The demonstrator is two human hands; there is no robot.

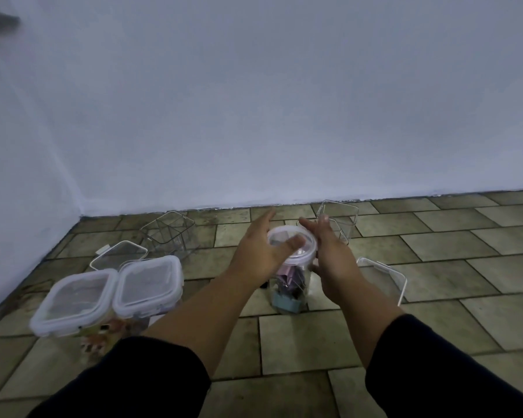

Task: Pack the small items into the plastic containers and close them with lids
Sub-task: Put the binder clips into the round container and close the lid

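Observation:
A tall round clear container [290, 292] stands on the tiled floor in the middle, filled with small pink, dark and teal items. A round clear lid [280, 236] sits on its top. My left hand [258, 251] lies against the lid's left side, its fingers straight and its thumb pressing on the lid. My right hand [332, 251] lies flat along the lid's right edge, with its thumb at the container's side just under the rim.
Two square containers [73, 300] [150, 285] with lids on stand at the left, small items inside. A loose lid [118, 251] and an empty square container [166, 233] lie behind them. Another empty container [340, 215] stands by the wall, and a loose lid [384, 276] lies at the right.

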